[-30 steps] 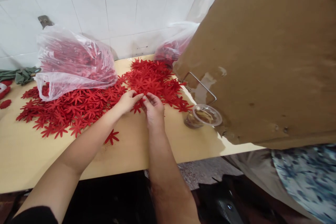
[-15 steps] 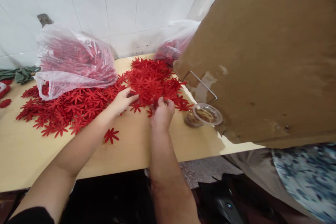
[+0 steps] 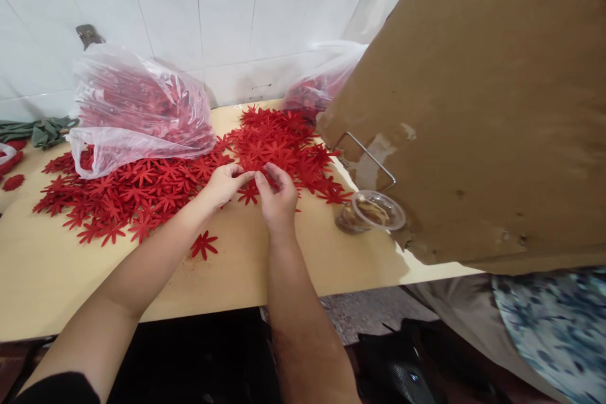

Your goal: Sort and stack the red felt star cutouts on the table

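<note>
Over the front of a heap of red flower-shaped cutouts (image 3: 269, 139), my left hand (image 3: 226, 184) and my right hand (image 3: 278, 196) meet at the fingertips. The left thumb and fingers are pinched together, pointing right. My right hand is curled, its thumb and forefinger closed towards the left fingertips. Whatever lies between them is too small or hidden to make out. A wider pile of the same cutouts (image 3: 137, 192) spreads left of my left hand. One loose red cutout (image 3: 204, 245) lies on the table beneath my left forearm.
A plastic bag (image 3: 142, 101) full of red pieces rests on the left pile; another bag (image 3: 317, 88) stands behind. At right are a clear plastic cup (image 3: 374, 209), a metal wire handle (image 3: 369, 154) and a large brown board (image 3: 483, 113). Green cloth-like pieces (image 3: 45, 132) lie far left.
My right hand has moved up and left from the heap's front edge to meet the left fingertips. My left hand has stayed nearly in place. The view has shifted slightly.
</note>
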Demonstrator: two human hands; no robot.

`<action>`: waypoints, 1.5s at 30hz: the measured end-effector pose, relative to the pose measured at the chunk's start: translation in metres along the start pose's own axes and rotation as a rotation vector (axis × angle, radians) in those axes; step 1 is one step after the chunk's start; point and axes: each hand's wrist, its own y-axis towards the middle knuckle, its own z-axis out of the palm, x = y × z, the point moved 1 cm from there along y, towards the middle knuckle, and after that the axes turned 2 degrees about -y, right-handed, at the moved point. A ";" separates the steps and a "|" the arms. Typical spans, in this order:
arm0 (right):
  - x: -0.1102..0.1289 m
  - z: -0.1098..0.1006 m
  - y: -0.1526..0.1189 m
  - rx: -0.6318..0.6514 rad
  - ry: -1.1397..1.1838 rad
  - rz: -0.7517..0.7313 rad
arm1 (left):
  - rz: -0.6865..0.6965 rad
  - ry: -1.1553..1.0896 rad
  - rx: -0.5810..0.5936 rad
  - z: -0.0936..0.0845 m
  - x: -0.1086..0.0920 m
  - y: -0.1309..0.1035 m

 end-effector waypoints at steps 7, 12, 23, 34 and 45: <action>-0.004 0.000 0.005 0.069 0.191 0.177 | -0.022 -0.093 0.066 0.000 0.003 0.002; -0.006 0.001 0.005 0.005 0.151 0.123 | 0.040 -0.127 0.060 0.003 0.009 0.004; -0.011 -0.006 0.011 -0.203 0.289 0.289 | -0.051 -0.176 -0.278 -0.017 -0.006 0.024; -0.007 -0.010 0.012 -0.253 0.337 0.171 | 0.212 0.335 -0.077 0.025 -0.018 0.036; -0.001 -0.004 0.007 -0.147 0.352 0.150 | 0.045 0.017 0.083 0.022 -0.011 0.015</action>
